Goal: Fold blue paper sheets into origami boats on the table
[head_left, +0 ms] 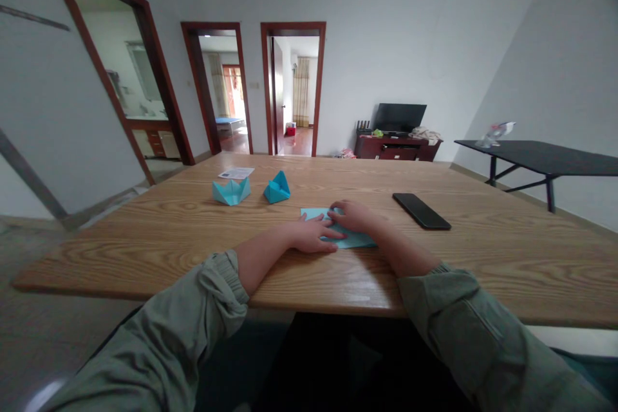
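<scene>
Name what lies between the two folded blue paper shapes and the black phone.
In the head view, a flat blue paper sheet lies there, under the left hand and the right hand.

Light-blue paper sheet at 12 o'clock; tabletop honey-brown, wavy grain; phone black, 1 o'clock.

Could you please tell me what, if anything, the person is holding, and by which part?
Nothing appears gripped: the left hand and right hand rest on top of a sheet of blue paper, which lies on the wooden table.
</scene>
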`<state>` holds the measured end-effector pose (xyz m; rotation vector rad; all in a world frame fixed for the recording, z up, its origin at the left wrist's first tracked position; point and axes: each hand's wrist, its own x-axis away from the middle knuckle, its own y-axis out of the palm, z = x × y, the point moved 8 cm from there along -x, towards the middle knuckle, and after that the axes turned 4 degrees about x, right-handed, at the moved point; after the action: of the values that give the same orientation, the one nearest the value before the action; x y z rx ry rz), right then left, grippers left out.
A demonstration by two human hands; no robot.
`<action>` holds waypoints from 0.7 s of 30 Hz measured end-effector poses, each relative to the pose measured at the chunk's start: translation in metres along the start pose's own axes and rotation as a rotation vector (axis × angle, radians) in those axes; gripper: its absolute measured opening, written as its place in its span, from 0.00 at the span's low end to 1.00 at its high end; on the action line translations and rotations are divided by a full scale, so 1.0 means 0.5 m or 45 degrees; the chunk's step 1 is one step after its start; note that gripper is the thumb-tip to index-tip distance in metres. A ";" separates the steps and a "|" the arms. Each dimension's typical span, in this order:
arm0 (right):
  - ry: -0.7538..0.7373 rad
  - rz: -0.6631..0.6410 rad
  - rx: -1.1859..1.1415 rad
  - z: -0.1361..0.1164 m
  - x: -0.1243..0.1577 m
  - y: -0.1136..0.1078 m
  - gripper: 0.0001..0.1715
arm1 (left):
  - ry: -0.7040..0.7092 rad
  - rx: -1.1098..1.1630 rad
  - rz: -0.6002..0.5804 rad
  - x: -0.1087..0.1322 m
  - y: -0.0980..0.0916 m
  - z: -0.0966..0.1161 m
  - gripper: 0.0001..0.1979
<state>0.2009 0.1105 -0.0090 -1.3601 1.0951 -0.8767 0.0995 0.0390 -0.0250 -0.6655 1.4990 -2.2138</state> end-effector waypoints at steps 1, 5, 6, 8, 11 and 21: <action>0.008 0.059 0.025 0.027 0.005 0.006 0.28 | -0.022 0.013 -0.020 0.001 -0.001 -0.004 0.28; 0.146 0.093 0.110 0.127 0.032 0.020 0.33 | -0.058 0.044 -0.027 0.000 -0.010 -0.015 0.26; 0.187 0.109 0.125 0.144 0.038 0.018 0.34 | -0.059 0.049 -0.017 -0.001 -0.012 -0.017 0.26; 0.257 0.163 0.130 0.162 0.048 0.012 0.36 | -0.071 0.048 0.031 -0.002 -0.018 -0.026 0.24; 0.319 0.269 0.069 0.164 0.055 0.004 0.37 | -0.176 0.039 0.235 -0.004 -0.039 -0.061 0.28; 0.076 0.678 -0.508 0.112 0.076 -0.050 0.43 | -0.506 0.191 0.563 -0.010 -0.058 -0.166 0.51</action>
<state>0.2679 0.0898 0.0069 -1.2632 1.6425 -0.3172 0.0541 0.1142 -0.0250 -0.6102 1.1362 -1.7176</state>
